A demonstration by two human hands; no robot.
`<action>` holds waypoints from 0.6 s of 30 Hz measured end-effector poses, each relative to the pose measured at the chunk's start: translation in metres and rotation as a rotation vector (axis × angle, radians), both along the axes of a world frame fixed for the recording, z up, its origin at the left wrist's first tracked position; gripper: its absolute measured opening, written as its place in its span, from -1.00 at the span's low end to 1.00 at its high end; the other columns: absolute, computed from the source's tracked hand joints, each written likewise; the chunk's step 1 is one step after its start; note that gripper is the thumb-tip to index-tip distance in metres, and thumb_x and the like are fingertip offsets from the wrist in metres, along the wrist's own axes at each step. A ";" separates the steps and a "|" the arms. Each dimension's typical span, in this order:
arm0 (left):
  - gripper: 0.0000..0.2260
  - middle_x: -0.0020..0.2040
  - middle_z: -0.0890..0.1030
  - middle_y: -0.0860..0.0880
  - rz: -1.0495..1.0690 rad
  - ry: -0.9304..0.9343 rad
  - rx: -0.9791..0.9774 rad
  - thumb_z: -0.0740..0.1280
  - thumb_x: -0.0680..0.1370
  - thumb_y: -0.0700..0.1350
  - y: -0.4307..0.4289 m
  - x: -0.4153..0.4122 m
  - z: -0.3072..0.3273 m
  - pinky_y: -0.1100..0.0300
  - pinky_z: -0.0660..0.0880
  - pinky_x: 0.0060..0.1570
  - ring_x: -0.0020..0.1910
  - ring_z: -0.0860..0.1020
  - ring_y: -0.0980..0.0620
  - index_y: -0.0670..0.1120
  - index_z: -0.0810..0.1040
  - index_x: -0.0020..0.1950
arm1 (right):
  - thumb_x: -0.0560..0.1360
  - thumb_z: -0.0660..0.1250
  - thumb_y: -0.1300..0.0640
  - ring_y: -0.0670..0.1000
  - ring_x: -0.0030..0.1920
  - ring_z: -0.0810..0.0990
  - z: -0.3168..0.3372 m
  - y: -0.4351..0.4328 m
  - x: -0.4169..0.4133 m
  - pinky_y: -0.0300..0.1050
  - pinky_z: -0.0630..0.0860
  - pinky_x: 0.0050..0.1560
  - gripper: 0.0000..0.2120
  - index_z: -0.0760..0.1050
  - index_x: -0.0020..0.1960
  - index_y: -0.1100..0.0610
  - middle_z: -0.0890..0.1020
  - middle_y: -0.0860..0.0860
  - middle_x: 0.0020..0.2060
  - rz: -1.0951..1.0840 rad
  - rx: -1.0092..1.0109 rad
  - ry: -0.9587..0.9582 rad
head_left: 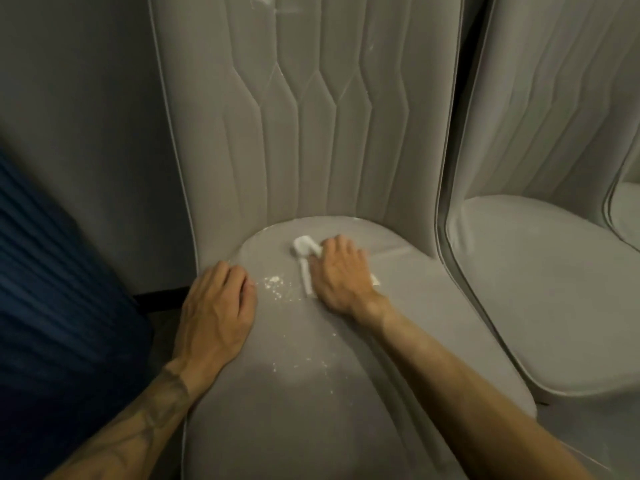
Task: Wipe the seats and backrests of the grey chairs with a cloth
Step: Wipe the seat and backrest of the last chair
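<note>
A grey chair fills the middle of the view, with a smooth seat [311, 393] and a tall quilted backrest [311, 116]. My right hand [341, 271] presses a white cloth [303, 249] flat onto the back part of the seat; most of the cloth is hidden under the palm. My left hand [218, 303] rests on the seat's left edge with its fingers curling over the rim. White crumbs [275, 282] lie on the seat between my hands, and more [304, 367] are scattered nearer to me. White smears mark the top of the backrest [270, 3].
A second grey chair [540, 289] stands close on the right, almost touching the first. A dark blue ribbed fabric [52, 306] fills the lower left. A grey wall [79, 116] is behind on the left.
</note>
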State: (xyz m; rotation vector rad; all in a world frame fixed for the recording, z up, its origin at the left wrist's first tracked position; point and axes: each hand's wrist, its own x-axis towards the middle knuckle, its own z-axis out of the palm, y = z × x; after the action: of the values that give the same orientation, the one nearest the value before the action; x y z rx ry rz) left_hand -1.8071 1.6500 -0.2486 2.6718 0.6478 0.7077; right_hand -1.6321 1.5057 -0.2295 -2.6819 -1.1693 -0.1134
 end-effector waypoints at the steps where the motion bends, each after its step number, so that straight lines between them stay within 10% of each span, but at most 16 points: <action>1: -0.76 -0.18 0.35 0.00 -0.005 -0.001 -0.009 0.11 0.69 -0.01 0.000 0.000 0.001 -0.01 0.33 -0.12 -0.19 0.32 -0.03 -0.02 0.30 -0.16 | 0.68 0.02 -0.03 0.19 0.07 0.44 -0.003 0.001 -0.011 0.12 0.37 0.10 -0.70 0.40 0.17 0.15 0.47 0.14 0.11 0.077 0.017 -0.002; 9: -0.76 -0.16 0.40 -0.08 -0.020 0.001 -0.023 0.10 0.69 -0.04 -0.003 -0.003 0.006 -0.12 0.40 -0.07 -0.16 0.37 -0.11 -0.08 0.33 -0.15 | 0.68 0.06 -0.03 0.27 0.17 0.43 0.012 -0.082 0.054 0.16 0.34 0.19 -0.67 0.39 0.20 0.22 0.45 0.22 0.19 -0.335 -0.060 -0.048; 18: -0.77 -0.13 0.44 -0.15 -0.027 -0.016 -0.014 0.10 0.68 -0.04 -0.004 -0.004 0.005 -0.14 0.41 -0.04 -0.13 0.41 -0.16 -0.10 0.36 -0.13 | 0.69 0.03 -0.06 0.21 0.12 0.44 0.004 -0.056 -0.005 0.11 0.32 0.12 -0.66 0.38 0.24 0.15 0.47 0.16 0.15 0.027 -0.028 -0.015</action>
State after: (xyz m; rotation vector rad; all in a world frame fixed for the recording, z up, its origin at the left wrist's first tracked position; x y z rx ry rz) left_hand -1.8110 1.6464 -0.2434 2.6546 0.6088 0.7135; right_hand -1.6370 1.4494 -0.2254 -2.6923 -1.2202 -0.1134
